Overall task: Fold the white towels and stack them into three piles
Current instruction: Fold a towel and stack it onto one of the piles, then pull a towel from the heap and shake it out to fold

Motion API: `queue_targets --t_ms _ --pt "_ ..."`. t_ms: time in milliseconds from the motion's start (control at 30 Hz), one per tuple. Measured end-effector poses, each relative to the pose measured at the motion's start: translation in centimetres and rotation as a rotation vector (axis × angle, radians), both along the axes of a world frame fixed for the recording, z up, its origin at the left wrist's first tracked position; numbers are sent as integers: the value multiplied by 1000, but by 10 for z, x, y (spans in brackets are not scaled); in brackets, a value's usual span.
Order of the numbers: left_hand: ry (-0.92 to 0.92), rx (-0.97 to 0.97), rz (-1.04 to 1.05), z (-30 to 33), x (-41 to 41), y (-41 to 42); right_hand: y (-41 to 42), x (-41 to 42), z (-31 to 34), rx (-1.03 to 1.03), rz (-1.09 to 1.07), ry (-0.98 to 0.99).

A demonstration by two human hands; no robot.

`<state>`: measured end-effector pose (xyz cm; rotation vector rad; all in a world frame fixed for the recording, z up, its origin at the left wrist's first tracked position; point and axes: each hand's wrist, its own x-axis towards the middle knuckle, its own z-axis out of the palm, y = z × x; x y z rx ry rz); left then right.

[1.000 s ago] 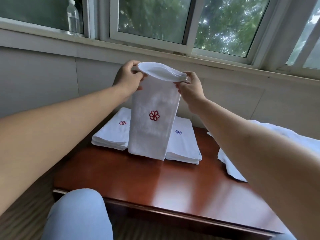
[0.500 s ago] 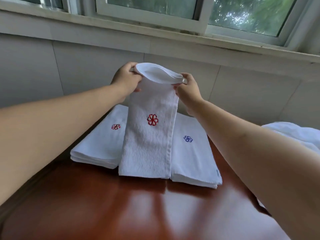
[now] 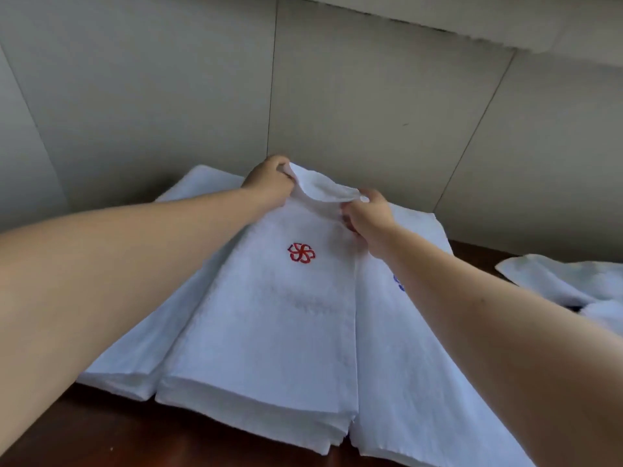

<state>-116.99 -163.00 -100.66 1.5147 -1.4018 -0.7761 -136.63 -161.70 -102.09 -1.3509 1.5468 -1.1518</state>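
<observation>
Setting: grey panelled wall behind a dark red-brown wooden counter, on which the towels are laid.
Item in hand: folded white towel with red flower emblem, laid lengthwise on the middle pile; its far end is raised and held open as a loop.
Left hand: the grip is closed on the far left corner of the towel, fingers curled round the hem.
Right hand: the grip is pinched on the far right corner of the same towel.
Left pile: folded towels, touching the middle pile, partly hidden by the left forearm.
Right pile: folded towels bearing a blue emblem, just beside the middle pile.
Unfolded stock: loose white towels at the far right.
Handling, judged: light, soft, limp terry; no stiffness, so unsupported ends are expected to sag. Not fragile; not slippery, the pile weave giving friction.
Hold points, judged: the two far corners at the hem, as now taken; flattening by open palms is advised once released.
Risk, judged: stacked edges may be dragged out of line.
</observation>
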Motion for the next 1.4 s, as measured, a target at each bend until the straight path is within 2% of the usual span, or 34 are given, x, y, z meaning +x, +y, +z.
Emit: queue_targets --t_ms 133,267,500,600,767,867,967,1167,1400 --pt "-250 -1 -109 -42 0 -9 -11 -6 -20 13 16 50" --pt "-502 -39 -213 -38 -4 -3 5 -4 -10 -8 120 161" --pt "-866 43 -279 -24 -6 24 42 21 -9 -94 358 860" --pt "-938 110 -253 -39 -3 29 46 27 -31 -111 303 999" --pt "-940 73 -190 -59 -2 24 41 30 -57 -249 187 1027" --pt "-963 68 -214 -63 0 25 41 29 -61 -214 204 1054" --pt "-981 94 -229 -63 2 40 54 30 -56 -86 237 1037" --pt "-979 152 -197 -65 15 128 139 29 -50 -14 314 1034" --pt "-1129 199 -267 -51 9 260 264 20 -37 -1 378 1093"
